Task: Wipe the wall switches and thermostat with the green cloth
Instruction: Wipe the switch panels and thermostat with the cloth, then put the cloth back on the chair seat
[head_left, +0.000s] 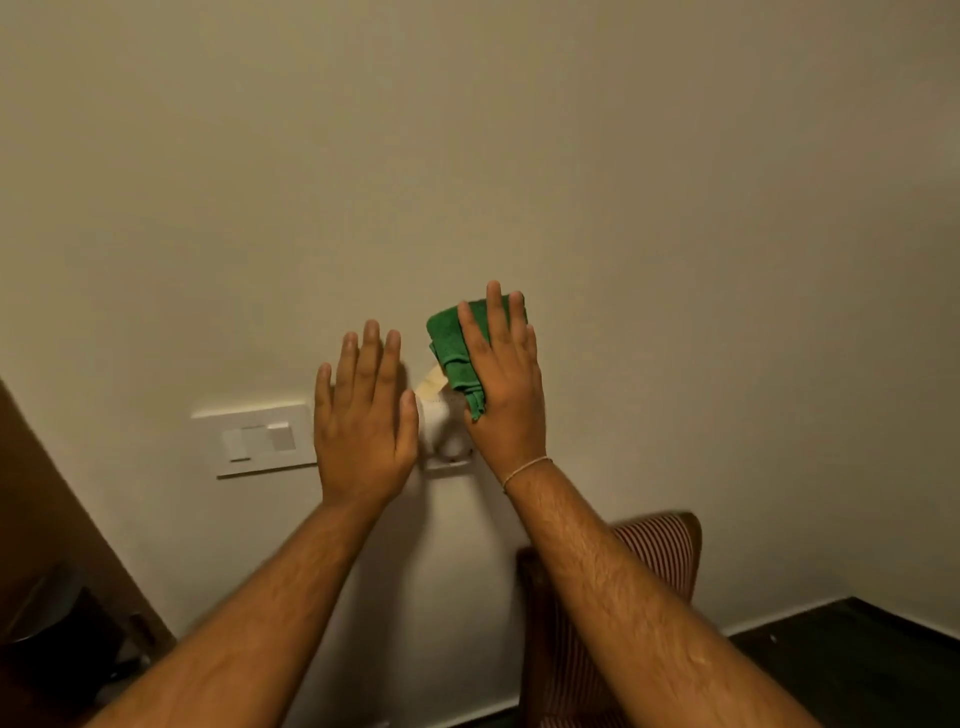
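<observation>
A white switch plate (257, 439) with several rocker switches is fixed to the cream wall at the left. To its right a white thermostat (441, 431) with a round knob shows between my hands, mostly covered. My left hand (366, 415) lies flat on the wall with fingers spread, overlapping the switch plate's right edge. My right hand (501, 379) presses a folded green cloth (452, 348) flat against the wall over the thermostat's upper right part.
A chair with red striped upholstery (660, 551) stands against the wall below my right arm. Dark wooden furniture (67, 571) fills the lower left. A dark tabletop (857, 654) sits at the lower right.
</observation>
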